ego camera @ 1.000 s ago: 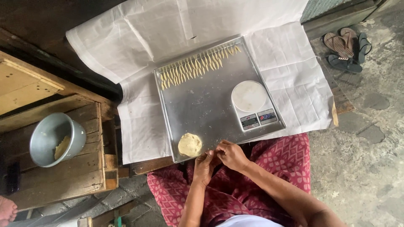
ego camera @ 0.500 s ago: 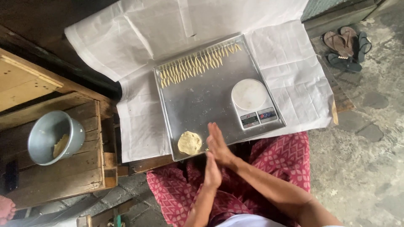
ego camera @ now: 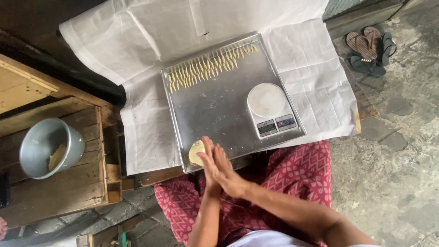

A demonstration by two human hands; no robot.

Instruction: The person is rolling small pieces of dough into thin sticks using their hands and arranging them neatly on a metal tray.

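I see my left hand [ego camera: 208, 162] and right hand [ego camera: 224, 169] pressed flat together palm to palm, fingers straight and pointing toward the tray's far edge, and I cannot tell whether anything lies between them. The pale lump of dough [ego camera: 195, 153] lies just to the left of my fingertips, at the near left corner of the metal tray [ego camera: 215, 110]. Both forearms rise from my lap over the tray's near edge; the kitchen scale [ego camera: 270, 109] sits near its right edge, the row of dough strips [ego camera: 208, 67] along its far edge.
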